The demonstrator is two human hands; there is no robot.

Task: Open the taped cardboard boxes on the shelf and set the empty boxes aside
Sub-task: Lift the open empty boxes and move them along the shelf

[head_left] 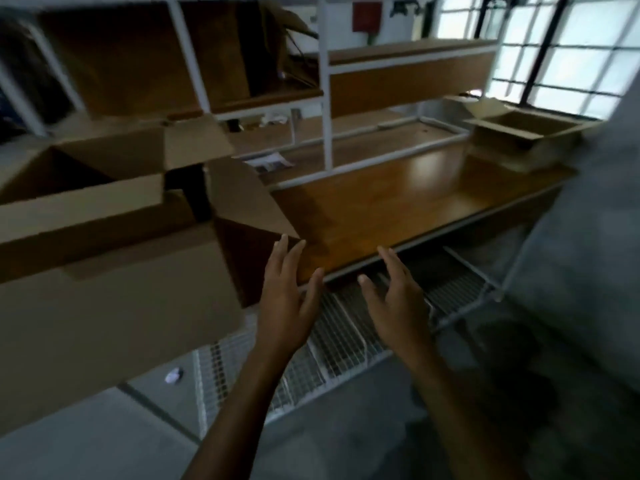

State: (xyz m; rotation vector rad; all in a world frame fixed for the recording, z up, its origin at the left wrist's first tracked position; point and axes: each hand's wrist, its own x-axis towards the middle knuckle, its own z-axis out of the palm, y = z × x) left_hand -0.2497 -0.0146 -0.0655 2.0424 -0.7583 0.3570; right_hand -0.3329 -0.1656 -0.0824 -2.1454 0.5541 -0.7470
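Note:
A large cardboard box [114, 306] with its flaps open fills the left of the view, resting on the wooden shelf [398, 202]. My left hand [287, 299] is open, fingers spread, just right of that box's near corner and not touching it. My right hand [398, 299] is open too, held over the shelf's front edge with nothing in it. A smaller open cardboard box [519, 136] stands at the far right end of the shelf. The frame is blurred.
A white wire rack [346, 337] lies below the shelf's front edge. White metal uprights [325, 109] and upper wooden shelves stand behind. Windows are at the back right, grey floor [86, 438] below, and a pale surface [595, 237] rises at the right.

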